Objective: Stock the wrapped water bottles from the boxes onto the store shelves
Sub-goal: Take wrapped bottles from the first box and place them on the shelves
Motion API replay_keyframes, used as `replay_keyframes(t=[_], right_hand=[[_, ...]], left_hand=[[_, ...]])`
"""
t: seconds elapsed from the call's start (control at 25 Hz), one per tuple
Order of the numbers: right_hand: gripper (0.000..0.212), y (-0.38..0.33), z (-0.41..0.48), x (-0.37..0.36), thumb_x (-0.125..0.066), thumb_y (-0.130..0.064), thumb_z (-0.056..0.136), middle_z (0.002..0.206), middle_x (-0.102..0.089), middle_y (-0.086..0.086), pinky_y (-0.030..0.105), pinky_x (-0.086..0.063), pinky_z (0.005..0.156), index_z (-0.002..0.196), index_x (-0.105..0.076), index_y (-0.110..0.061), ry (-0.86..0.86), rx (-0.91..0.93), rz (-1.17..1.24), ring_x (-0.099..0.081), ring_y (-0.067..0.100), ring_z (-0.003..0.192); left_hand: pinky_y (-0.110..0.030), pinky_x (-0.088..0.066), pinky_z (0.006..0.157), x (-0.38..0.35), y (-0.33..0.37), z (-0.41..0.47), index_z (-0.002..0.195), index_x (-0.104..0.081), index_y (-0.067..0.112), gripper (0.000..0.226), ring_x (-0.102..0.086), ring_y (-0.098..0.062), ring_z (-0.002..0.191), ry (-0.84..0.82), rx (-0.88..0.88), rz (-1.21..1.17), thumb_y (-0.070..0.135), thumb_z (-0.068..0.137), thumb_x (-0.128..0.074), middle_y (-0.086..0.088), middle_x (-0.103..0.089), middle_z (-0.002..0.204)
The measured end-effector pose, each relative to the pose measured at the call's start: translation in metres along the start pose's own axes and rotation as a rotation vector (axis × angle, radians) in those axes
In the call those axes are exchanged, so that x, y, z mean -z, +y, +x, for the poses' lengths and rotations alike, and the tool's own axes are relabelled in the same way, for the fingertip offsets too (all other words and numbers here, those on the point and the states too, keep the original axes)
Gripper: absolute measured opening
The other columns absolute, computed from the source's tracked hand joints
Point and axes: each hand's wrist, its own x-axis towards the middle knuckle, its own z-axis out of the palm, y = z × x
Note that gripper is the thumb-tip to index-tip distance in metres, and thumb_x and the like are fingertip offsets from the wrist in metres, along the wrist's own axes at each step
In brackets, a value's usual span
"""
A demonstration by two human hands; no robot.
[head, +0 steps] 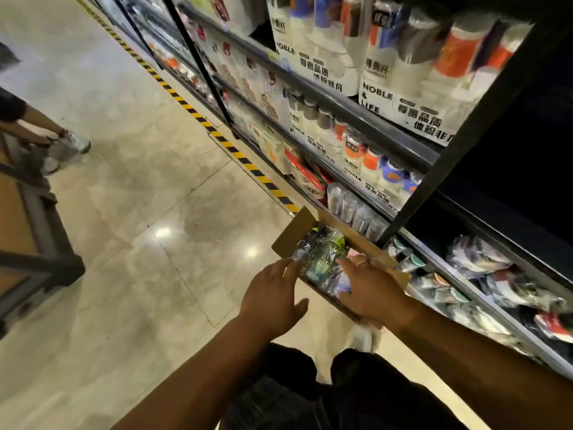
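An open cardboard box lies on the floor against the foot of the store shelves. Inside it lie plastic-wrapped water bottles, dark with green parts. My left hand hovers at the box's near left edge, fingers spread, fingertips touching the wrapping. Across the box's near right side lies my right hand, fingers spread over the wrapped bottles, a ring on one finger. Neither hand visibly grips a bottle. The lowest shelf to the right holds more wrapped items.
Upper shelves carry packs of cups and bottles with white labels. Yellow-black hazard tape runs along the shelf base. Another person's legs and shoes stand at the far left beside a wooden-and-metal stand. My knees are below the box.
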Motion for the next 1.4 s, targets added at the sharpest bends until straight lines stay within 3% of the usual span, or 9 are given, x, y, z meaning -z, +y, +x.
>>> replay_keyframes(t=[0.2,0.44,0.56,0.68,0.84,1.04,1.24,1.4], right_hand=[[0.069,-0.004,0.051,0.008,-0.051,-0.044,0.092,0.157,-0.031,0.005,0.041,-0.037,0.109,0.153,-0.022,-0.033,-0.058,-0.097,0.079,-0.034,0.03,0.141],[0.066,-0.019,0.107,-0.024,-0.055,-0.043,0.092,0.149,-0.039,0.008,0.038,-0.046,0.097,0.151,-0.027,-0.032,-0.01,-0.361,0.307,-0.046,0.032,0.129],[0.067,-0.029,0.154,-0.058,-0.058,-0.039,0.091,0.151,-0.036,0.01,0.038,-0.041,0.104,0.151,-0.029,-0.028,0.016,-0.502,0.469,-0.042,0.032,0.133],[0.064,-0.024,0.207,-0.107,-0.059,-0.037,0.091,0.149,-0.04,0.012,0.041,-0.04,0.107,0.149,-0.035,-0.025,0.031,-0.606,0.59,-0.044,0.033,0.133],[0.064,0.006,0.277,-0.196,-0.064,-0.034,0.09,0.142,-0.047,0.018,0.039,-0.042,0.105,0.147,-0.041,-0.016,0.002,-0.675,0.732,-0.049,0.036,0.127],[0.073,0.078,0.346,-0.311,-0.066,-0.038,0.09,0.143,-0.041,0.021,0.043,-0.04,0.107,0.149,-0.031,-0.013,0.071,-0.964,0.853,-0.046,0.04,0.127],[0.092,0.116,0.397,-0.386,-0.069,-0.052,0.083,0.146,-0.041,0.015,0.048,-0.04,0.108,0.151,-0.02,-0.013,0.151,-1.135,1.048,-0.044,0.037,0.132],[0.098,0.111,0.409,-0.418,-0.079,-0.052,0.068,0.137,-0.05,0.012,0.047,-0.045,0.103,0.144,-0.025,-0.019,0.275,-1.226,1.059,-0.052,0.034,0.123]], left_hand=[[-0.04,-0.04,0.108,0.01,-0.046,0.071,0.153,-0.026,0.024,0.075,-0.041,-0.029,0.135,-0.135,-0.054,-0.084,0.046,0.091,-0.061,-0.005,-0.034,0.155],[-0.041,-0.045,0.101,0.0,-0.101,0.175,0.149,-0.031,0.021,0.07,-0.048,-0.031,0.127,-0.321,-0.264,0.055,0.044,0.091,-0.061,-0.009,-0.043,0.144],[-0.04,-0.048,0.095,-0.029,-0.122,0.236,0.149,-0.033,0.022,0.066,-0.052,-0.034,0.124,-0.395,-0.337,0.087,0.041,0.091,-0.059,-0.011,-0.047,0.14],[-0.043,-0.048,0.098,-0.081,-0.136,0.294,0.15,-0.03,0.024,0.067,-0.05,-0.036,0.126,-0.462,-0.326,0.064,0.041,0.092,-0.059,-0.011,-0.043,0.145],[-0.04,-0.041,0.107,-0.175,-0.147,0.357,0.152,-0.028,0.025,0.071,-0.045,-0.03,0.135,-0.563,-0.154,-0.087,0.039,0.092,-0.063,-0.005,-0.038,0.153],[-0.044,-0.043,0.109,-0.293,-0.157,0.386,0.151,-0.031,0.026,0.072,-0.046,-0.029,0.135,-0.606,-0.157,-0.18,0.038,0.091,-0.068,-0.008,-0.04,0.153],[-0.033,-0.048,0.098,-0.357,-0.171,0.387,0.147,-0.033,0.036,0.066,-0.057,-0.019,0.122,-0.617,-0.11,-0.337,0.042,0.091,-0.067,0.003,-0.046,0.149],[-0.04,-0.048,0.103,-0.376,-0.177,0.395,0.146,-0.038,0.029,0.065,-0.057,-0.022,0.123,-0.649,-0.097,-0.393,0.038,0.089,-0.07,0.0,-0.053,0.142]])
